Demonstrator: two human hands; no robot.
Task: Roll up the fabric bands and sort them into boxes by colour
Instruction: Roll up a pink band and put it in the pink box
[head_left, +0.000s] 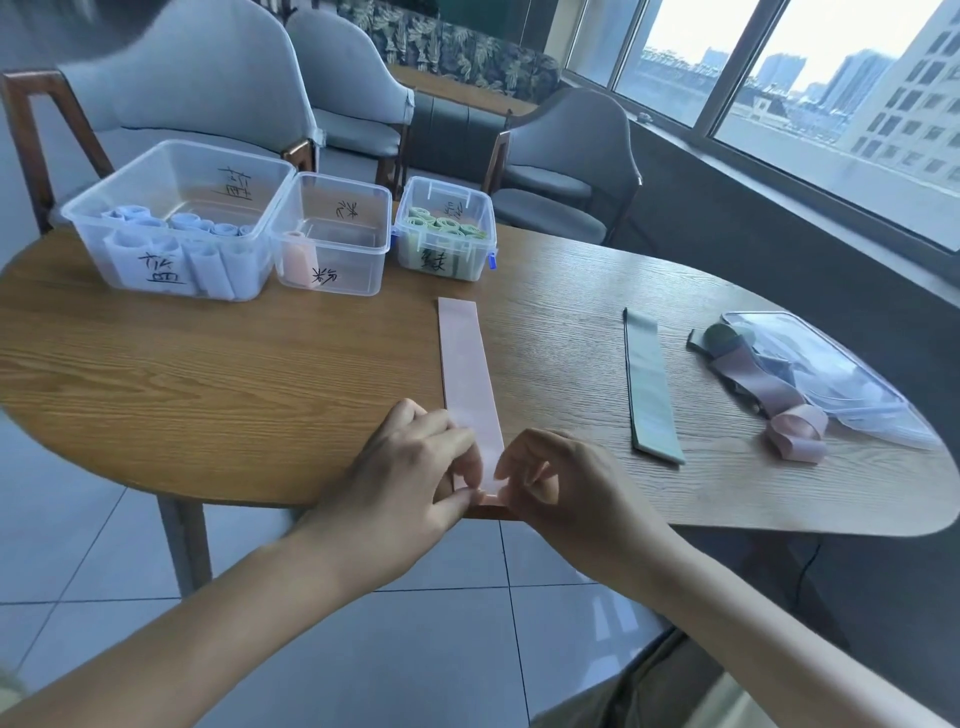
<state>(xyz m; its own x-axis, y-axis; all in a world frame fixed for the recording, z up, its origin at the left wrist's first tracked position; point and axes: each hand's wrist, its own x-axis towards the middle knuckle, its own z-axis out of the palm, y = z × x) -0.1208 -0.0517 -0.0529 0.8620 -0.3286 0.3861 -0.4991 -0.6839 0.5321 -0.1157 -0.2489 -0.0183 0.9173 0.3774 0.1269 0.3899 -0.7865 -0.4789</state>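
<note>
Pink band lies flat on the counter, running toward 12 o'clock; looks light, limp, easily skewed. Left hand and right hand each pinch its near end — best grip there. Pink box waits at 11.

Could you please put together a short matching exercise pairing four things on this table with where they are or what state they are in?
Things:
1. pink band
2. green band
3. big box
4. small box

States:
A. holds green rolls
B. lies flat, untouched, right of centre
C. holds blue rolls
D. near end pinched by left hand and right hand

Pairs: 1-D, 2-B, 3-C, 4-A
</note>
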